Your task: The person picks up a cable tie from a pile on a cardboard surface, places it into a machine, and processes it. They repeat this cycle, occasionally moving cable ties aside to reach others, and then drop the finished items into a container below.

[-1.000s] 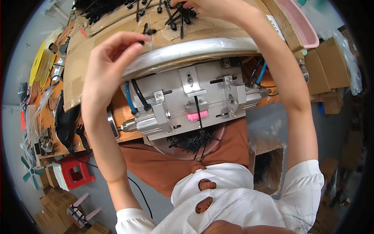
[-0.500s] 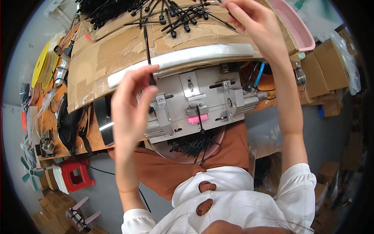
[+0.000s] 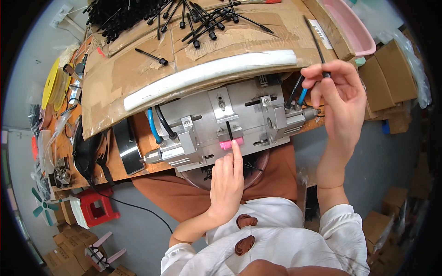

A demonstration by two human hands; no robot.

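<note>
- Orange-brown wood makes up the counter (image 3: 142,133), the biggest thing on my feed, with a cardboard sheet (image 3: 106,96) over its far part.
- The metal fixture (image 3: 251,118) sits at the near edge, its two end blocks facing each other across a plate.
- On the right hand (image 3: 340,94), I see the grip closed in a fingertip pinch, just right of the fixture.
- On the left hand (image 3: 225,179), the index finger reaches out and touches the fixture's near middle; the others curl (I can't tell whether they hold anything).
- The held rod (image 3: 315,41), black and pinched by its thick end, could swing or drop if that pinch slackened, I judge, since only one end is supported. Its long axis slants away from the person and leftward, thin end leading.
- The seated rod (image 3: 229,130) might skew if the fingertip pushed sideways. It runs front to back across the fixture, near end hidden by the finger.
- The pink cylinder (image 3: 225,145) lies crosswise beside it; a knock could shift it.
</note>
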